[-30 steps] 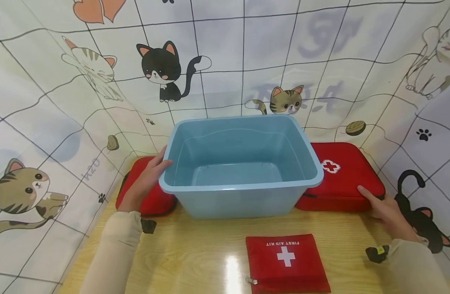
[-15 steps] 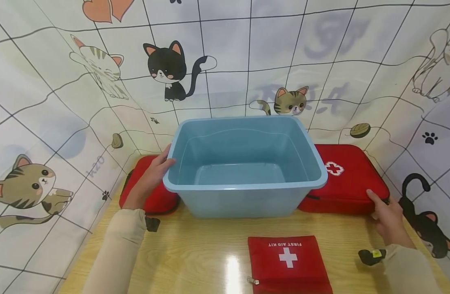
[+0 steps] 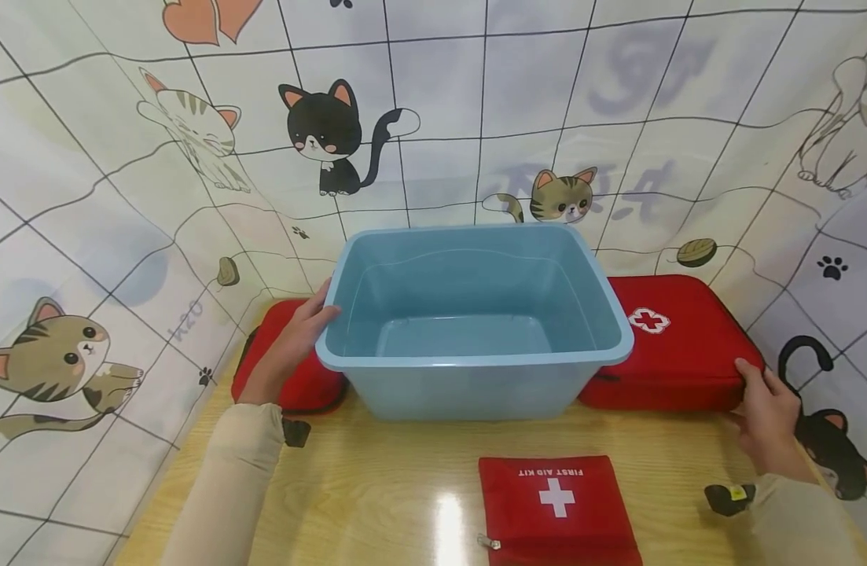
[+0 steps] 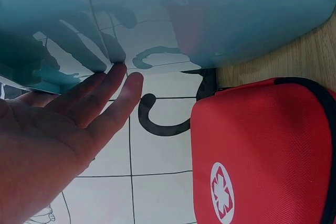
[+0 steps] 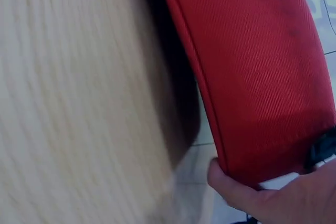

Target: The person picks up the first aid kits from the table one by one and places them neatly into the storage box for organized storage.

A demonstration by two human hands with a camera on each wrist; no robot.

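Observation:
A pale blue plastic bin (image 3: 468,389) stands at the back of the wooden table. My left hand (image 3: 299,338) is at its left rim; in the left wrist view its fingers (image 4: 113,85) lie nearly straight, tips against the outer wall. My right hand (image 3: 769,409) grips the right end of a large red first aid case (image 3: 688,338), thumb on top and other fingers partly hidden. The right wrist view shows the case's side (image 5: 257,77) with dark shadow along its lower edge. A smaller red case (image 4: 257,145) lies left of the bin, partly behind my left forearm.
A flat red first aid pouch (image 3: 556,503) with a zipper lies at the front of the table (image 3: 376,487). Wall sheeting (image 3: 440,102) printed with cats closes in the back and both sides. The bin overlaps the large case's left end from this viewpoint.
My right hand has shifted right to the end of the large case, and that end has moved slightly right. My left hand stays at the bin's rim. The head view has turned slightly.

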